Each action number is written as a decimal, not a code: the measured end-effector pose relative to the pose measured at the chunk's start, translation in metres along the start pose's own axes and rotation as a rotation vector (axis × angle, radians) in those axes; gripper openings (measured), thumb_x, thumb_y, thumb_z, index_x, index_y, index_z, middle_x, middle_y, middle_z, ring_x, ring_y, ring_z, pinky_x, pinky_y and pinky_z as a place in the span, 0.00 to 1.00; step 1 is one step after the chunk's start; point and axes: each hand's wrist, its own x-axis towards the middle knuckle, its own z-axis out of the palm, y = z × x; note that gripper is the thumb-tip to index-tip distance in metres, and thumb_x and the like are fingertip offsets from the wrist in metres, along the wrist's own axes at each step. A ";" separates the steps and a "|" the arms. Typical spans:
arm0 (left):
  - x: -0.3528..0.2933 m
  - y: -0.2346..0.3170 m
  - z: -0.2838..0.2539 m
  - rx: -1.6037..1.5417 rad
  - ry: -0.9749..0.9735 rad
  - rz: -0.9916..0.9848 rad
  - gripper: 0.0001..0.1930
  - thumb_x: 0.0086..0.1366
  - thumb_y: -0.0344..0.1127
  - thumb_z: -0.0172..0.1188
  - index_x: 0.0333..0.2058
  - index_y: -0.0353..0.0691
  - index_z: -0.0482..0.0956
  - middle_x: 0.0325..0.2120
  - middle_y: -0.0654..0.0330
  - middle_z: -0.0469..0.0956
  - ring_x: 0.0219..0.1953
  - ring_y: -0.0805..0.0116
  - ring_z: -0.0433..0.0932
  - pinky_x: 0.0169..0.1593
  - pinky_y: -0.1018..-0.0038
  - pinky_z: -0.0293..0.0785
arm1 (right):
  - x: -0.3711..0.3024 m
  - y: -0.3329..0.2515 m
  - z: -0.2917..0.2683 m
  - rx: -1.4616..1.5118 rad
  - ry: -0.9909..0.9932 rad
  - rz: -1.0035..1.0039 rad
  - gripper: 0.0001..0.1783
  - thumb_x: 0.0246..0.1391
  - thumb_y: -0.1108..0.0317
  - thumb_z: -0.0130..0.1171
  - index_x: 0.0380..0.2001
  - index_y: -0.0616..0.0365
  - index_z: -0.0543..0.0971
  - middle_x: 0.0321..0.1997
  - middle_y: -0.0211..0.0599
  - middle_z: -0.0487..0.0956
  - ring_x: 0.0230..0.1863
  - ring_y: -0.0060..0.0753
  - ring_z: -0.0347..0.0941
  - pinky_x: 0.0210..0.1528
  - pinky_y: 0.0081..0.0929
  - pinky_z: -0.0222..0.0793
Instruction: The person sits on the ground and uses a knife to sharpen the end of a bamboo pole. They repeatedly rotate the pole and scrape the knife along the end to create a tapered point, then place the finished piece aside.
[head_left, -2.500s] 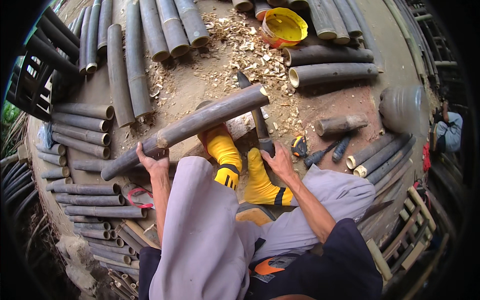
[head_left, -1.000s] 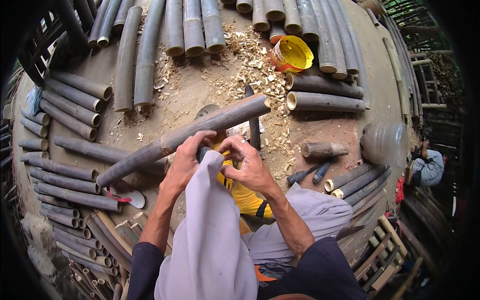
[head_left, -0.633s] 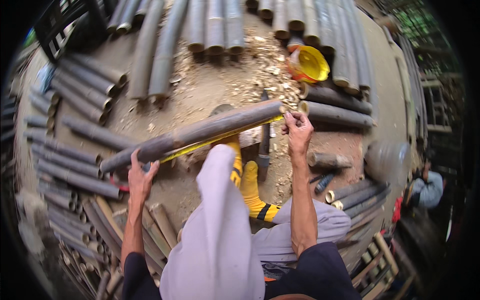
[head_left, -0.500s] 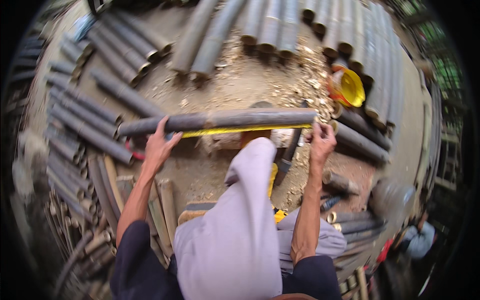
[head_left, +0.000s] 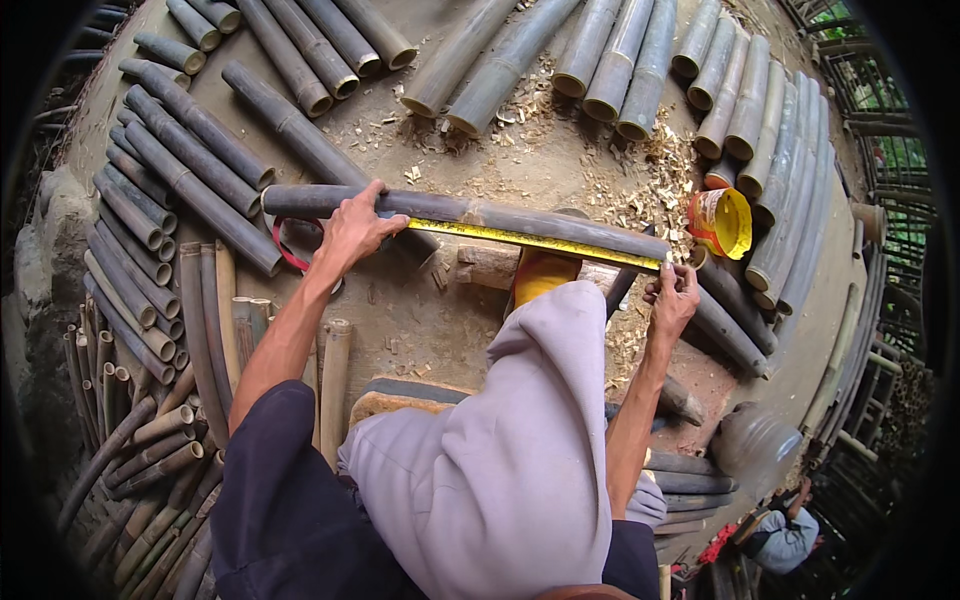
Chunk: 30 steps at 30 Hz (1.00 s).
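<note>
Left hand (head_left: pixel 350 230) grasped long, dark-grey bamboo tube (head_left: pixel 465 212); right hand (head_left: pixel 674 297) pinched end of flat yellow tape measure (head_left: pixel 530 240) stretched alongside.

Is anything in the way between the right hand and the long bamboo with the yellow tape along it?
Just the yellow tape: the right hand holds its end by the right end of the bamboo. Nothing else visible is between them.

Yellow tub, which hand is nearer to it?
Right. Your right hand is below and left of the yellow tub, by the right end of the bamboo pole; your left hand is far left, toward its other end.
</note>
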 end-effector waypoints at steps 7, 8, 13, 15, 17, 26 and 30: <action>-0.039 0.015 0.018 -0.391 0.057 0.300 0.16 0.55 0.43 0.63 0.31 0.36 0.73 0.18 0.59 0.75 0.23 0.71 0.76 0.28 0.71 0.71 | -0.016 -0.004 -0.005 0.430 0.198 -0.062 0.12 0.60 0.65 0.54 0.43 0.61 0.72 0.21 0.29 0.73 0.21 0.20 0.71 0.21 0.21 0.70; -0.052 0.021 0.025 -0.461 -0.020 0.267 0.15 0.55 0.43 0.62 0.29 0.35 0.74 0.18 0.61 0.74 0.23 0.73 0.74 0.29 0.72 0.70 | -0.026 -0.014 -0.010 0.633 0.185 -0.118 0.15 0.62 0.63 0.52 0.47 0.59 0.69 0.21 0.29 0.73 0.21 0.21 0.70 0.22 0.22 0.71; -0.090 -0.002 0.082 -0.607 -0.315 0.156 0.18 0.56 0.47 0.61 0.26 0.35 0.74 0.19 0.63 0.71 0.25 0.75 0.68 0.30 0.73 0.65 | -0.050 0.019 -0.029 0.427 0.320 0.053 0.15 0.60 0.62 0.55 0.46 0.60 0.71 0.22 0.28 0.71 0.21 0.20 0.67 0.22 0.19 0.67; -0.103 -0.029 0.102 -0.627 -0.347 0.114 0.19 0.57 0.48 0.60 0.26 0.35 0.73 0.18 0.64 0.70 0.23 0.76 0.66 0.28 0.74 0.63 | -0.069 0.051 -0.029 -0.030 0.115 0.129 0.17 0.55 0.68 0.57 0.47 0.62 0.71 0.24 0.30 0.71 0.23 0.20 0.69 0.25 0.20 0.67; -0.114 -0.057 0.113 -0.611 -0.358 0.052 0.20 0.57 0.49 0.61 0.26 0.35 0.73 0.18 0.62 0.70 0.23 0.75 0.67 0.27 0.73 0.64 | -0.092 0.082 -0.027 -0.383 -0.020 0.141 0.24 0.50 0.70 0.59 0.51 0.65 0.70 0.29 0.37 0.74 0.29 0.27 0.71 0.33 0.27 0.70; -0.120 -0.092 0.122 -0.086 -0.017 0.261 0.21 0.52 0.47 0.64 0.36 0.34 0.75 0.27 0.51 0.75 0.29 0.58 0.77 0.37 0.65 0.73 | -0.147 0.112 0.023 -0.230 -0.010 0.181 0.32 0.45 0.69 0.60 0.54 0.67 0.65 0.42 0.53 0.73 0.41 0.48 0.72 0.47 0.37 0.66; -0.084 -0.016 0.101 -0.830 0.003 -0.114 0.20 0.59 0.42 0.61 0.43 0.33 0.73 0.33 0.53 0.78 0.37 0.61 0.79 0.42 0.66 0.76 | -0.137 0.123 0.013 -0.270 -0.072 0.325 0.29 0.40 0.62 0.63 0.46 0.66 0.71 0.36 0.51 0.77 0.35 0.44 0.74 0.42 0.37 0.69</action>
